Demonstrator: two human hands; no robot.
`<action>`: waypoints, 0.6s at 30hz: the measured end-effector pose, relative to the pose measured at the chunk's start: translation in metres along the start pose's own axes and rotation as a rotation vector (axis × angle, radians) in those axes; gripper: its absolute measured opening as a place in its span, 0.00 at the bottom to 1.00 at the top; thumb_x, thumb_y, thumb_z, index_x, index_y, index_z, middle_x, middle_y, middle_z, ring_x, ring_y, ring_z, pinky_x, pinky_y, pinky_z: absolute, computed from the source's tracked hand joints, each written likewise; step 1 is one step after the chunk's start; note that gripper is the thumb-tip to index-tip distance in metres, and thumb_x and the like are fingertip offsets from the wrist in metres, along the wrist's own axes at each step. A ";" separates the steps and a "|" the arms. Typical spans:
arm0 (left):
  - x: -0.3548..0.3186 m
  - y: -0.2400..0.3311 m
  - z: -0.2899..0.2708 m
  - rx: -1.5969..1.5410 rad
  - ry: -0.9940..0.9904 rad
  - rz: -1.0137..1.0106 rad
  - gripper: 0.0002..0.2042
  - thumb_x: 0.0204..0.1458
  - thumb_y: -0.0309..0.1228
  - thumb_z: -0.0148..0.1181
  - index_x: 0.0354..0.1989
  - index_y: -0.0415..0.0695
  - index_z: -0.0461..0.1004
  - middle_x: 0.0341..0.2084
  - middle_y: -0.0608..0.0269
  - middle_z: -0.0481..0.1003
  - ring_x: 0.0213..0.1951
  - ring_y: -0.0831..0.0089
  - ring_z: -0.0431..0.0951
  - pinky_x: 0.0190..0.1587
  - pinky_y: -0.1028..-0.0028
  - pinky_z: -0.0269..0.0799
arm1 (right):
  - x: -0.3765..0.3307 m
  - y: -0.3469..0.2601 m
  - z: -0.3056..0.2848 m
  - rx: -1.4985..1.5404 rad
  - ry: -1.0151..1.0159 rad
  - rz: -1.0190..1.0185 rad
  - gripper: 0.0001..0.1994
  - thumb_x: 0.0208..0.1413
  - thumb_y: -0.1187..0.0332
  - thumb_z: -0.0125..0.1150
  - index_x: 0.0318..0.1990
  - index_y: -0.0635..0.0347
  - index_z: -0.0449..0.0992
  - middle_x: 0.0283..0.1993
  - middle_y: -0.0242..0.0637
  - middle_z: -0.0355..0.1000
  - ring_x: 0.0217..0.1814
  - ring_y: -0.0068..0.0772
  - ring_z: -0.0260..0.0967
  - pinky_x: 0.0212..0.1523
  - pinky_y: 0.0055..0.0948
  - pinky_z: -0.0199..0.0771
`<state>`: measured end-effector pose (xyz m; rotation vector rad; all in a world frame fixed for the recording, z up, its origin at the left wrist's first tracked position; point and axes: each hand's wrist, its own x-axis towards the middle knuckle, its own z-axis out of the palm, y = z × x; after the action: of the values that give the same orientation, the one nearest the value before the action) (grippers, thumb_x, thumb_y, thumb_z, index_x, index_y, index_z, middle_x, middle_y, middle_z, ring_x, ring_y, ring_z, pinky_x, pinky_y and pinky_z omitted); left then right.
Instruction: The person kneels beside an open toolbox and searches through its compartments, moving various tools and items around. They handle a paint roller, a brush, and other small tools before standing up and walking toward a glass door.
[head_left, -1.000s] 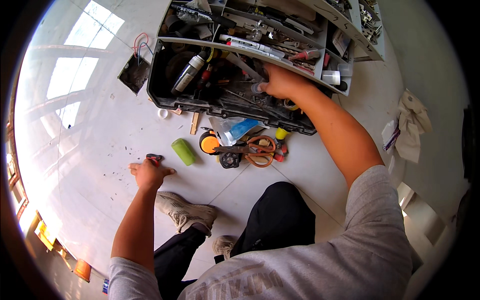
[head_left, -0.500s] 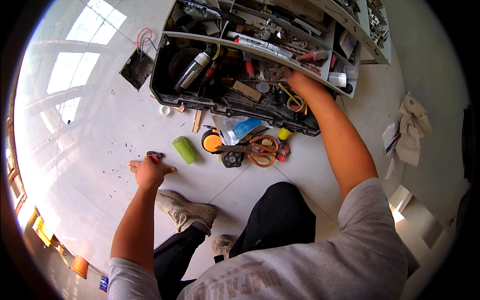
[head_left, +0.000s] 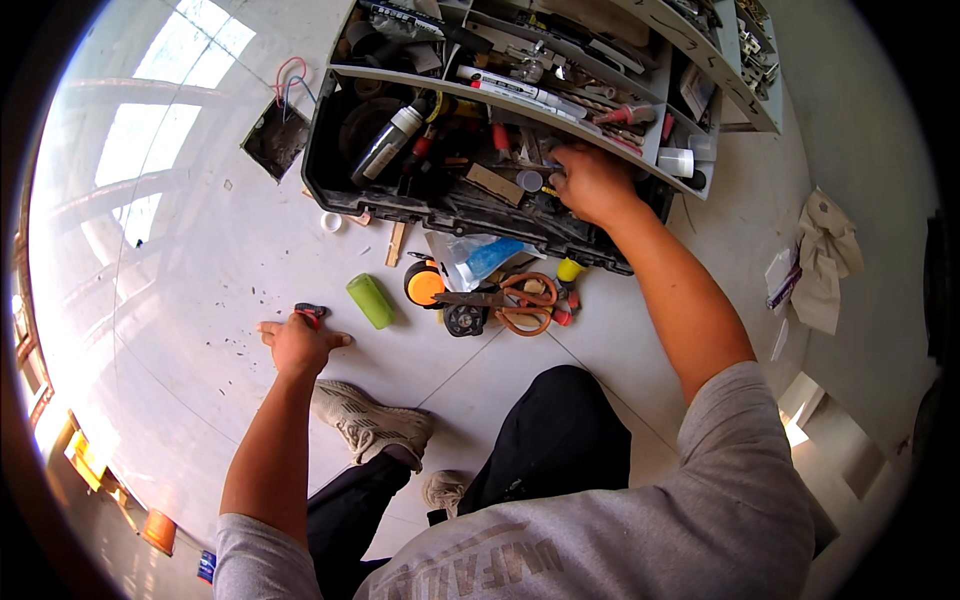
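My right hand (head_left: 592, 182) reaches into the lower compartment of a black toolbox (head_left: 440, 212), under the edge of its raised grey tray (head_left: 690, 165). Its fingers are curled among loose tools, and what they grip is hidden. Near it lie a flat brown piece (head_left: 494, 184), a small round grey cap (head_left: 529, 181) and a spray can (head_left: 388, 145). My left hand (head_left: 298, 345) rests on the floor with its fingers spread. A small red-and-black tool (head_left: 311, 312) lies at its fingertips; no grip on it shows.
In front of the toolbox lie a green cylinder (head_left: 371, 301), an orange-and-black tape measure (head_left: 424, 285), rusty scissors (head_left: 520, 300) and a bag with something blue (head_left: 485, 258). An open floor box with wires (head_left: 276, 140) is at left. A beige cloth (head_left: 822, 260) lies at right.
My right hand has shifted left and a little toward me inside the toolbox, covering where the yellow-handled item and tape ring showed. My left hand has stayed in place.
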<state>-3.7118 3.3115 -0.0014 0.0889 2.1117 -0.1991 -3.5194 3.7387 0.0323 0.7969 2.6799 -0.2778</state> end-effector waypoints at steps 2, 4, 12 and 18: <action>0.000 0.000 0.001 0.018 0.007 -0.004 0.48 0.29 0.50 0.88 0.61 0.37 0.74 0.74 0.15 0.39 0.76 0.29 0.48 0.72 0.50 0.63 | 0.002 -0.005 -0.004 -0.005 -0.078 0.038 0.12 0.57 0.62 0.68 0.46 0.54 0.81 0.42 0.43 0.81 0.46 0.55 0.79 0.48 0.50 0.79; 0.002 -0.001 0.003 0.024 0.009 -0.011 0.48 0.29 0.50 0.88 0.61 0.37 0.74 0.74 0.16 0.39 0.76 0.29 0.48 0.72 0.50 0.62 | 0.006 -0.010 -0.008 -0.014 -0.158 0.070 0.12 0.58 0.62 0.67 0.46 0.55 0.80 0.41 0.45 0.81 0.46 0.55 0.79 0.47 0.49 0.79; -0.002 0.003 -0.002 0.026 -0.002 -0.011 0.46 0.31 0.50 0.88 0.59 0.37 0.76 0.74 0.14 0.38 0.76 0.28 0.47 0.70 0.51 0.67 | 0.020 -0.003 -0.006 0.196 -0.133 0.088 0.13 0.59 0.57 0.66 0.43 0.57 0.80 0.38 0.47 0.80 0.43 0.53 0.79 0.44 0.47 0.78; 0.001 -0.002 0.002 0.023 0.007 -0.002 0.46 0.30 0.51 0.88 0.60 0.40 0.76 0.75 0.15 0.38 0.76 0.29 0.48 0.71 0.51 0.65 | 0.042 -0.033 0.018 -0.210 0.147 -0.044 0.17 0.60 0.54 0.65 0.44 0.60 0.82 0.48 0.51 0.80 0.49 0.58 0.78 0.49 0.53 0.79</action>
<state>-3.7110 3.3094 -0.0035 0.1016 2.1170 -0.2242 -3.5667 3.7274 0.0035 0.7194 2.8059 0.0547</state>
